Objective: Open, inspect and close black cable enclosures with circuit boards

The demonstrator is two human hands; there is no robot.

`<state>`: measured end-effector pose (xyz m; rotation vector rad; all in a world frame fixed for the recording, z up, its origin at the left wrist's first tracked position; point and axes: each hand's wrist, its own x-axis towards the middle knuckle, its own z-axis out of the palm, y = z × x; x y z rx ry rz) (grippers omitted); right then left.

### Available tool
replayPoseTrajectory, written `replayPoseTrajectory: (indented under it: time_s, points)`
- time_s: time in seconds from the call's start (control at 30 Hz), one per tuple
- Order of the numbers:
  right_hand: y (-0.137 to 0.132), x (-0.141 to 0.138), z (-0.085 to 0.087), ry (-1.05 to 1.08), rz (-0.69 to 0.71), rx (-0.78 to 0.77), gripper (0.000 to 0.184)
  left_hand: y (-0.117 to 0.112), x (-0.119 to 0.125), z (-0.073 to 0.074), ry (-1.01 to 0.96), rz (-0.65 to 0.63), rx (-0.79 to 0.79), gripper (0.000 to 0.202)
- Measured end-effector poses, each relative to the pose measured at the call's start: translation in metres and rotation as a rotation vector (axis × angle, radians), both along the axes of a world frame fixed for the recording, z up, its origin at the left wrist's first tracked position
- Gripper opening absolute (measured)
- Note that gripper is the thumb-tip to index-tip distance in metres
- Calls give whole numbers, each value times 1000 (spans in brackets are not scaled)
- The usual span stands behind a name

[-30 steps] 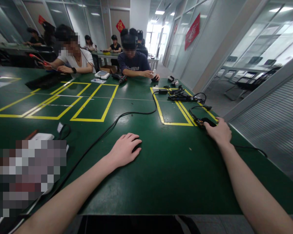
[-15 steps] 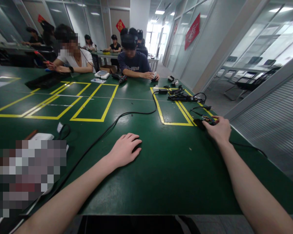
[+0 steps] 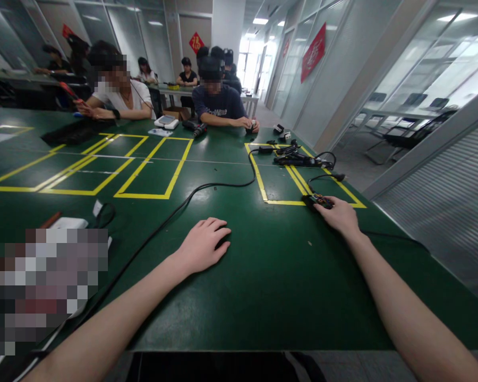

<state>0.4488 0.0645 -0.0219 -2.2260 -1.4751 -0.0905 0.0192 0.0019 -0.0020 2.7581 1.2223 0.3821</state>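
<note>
My left hand [image 3: 205, 244] lies palm down on the green table [image 3: 263, 302], fingers stretched out, holding nothing. At the right, my right hand [image 3: 340, 215] grips a small dark device with coloured wires [image 3: 322, 201] between thumb and fingers. The device is near the lower right corner of a yellow-taped rectangle, and my hand hides part of it. A black cable with a plug end [image 3: 338, 176] curves away behind the device. Another black cable [image 3: 394, 235] runs off to the right past my wrist.
Bundled black cables and parts [image 3: 298, 158] lie beyond my right hand. A long black cable [image 3: 199, 188] crosses the table beside my left hand. Small black-and-white items [image 3: 286, 136] sit farther back. A blurred-out item [image 3: 51, 286] lies at left. Two people sit opposite; others work behind.
My right hand has moved left and slightly toward me, bringing the wired device with it. My left hand has stayed still. The person opposite has shifted the small item in their hands.
</note>
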Motion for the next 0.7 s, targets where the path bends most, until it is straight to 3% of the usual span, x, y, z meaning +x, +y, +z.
replayPoseTrajectory:
  time_s: [0.07,0.13,0.3,0.43,0.53,0.7]
  points:
    - [-1,-24,4,25,48,-46,46,0,0,0,-3,2,-16,29]
    - [-4,-49,6,54,196,-28,43,-1,-1,0,-20,0,-21,33]
    - [-26,-111,9,193,796,-4,36,-2,-3,3,-121,-6,2,57]
    - [-56,-153,16,250,1303,-86,35,-6,-2,11,-236,-160,22,47]
    - [-71,-168,21,222,1411,-98,34,-9,1,14,-231,-269,-51,32]
    - [-75,-166,24,174,1363,-46,36,-11,1,14,-190,-237,-81,40]
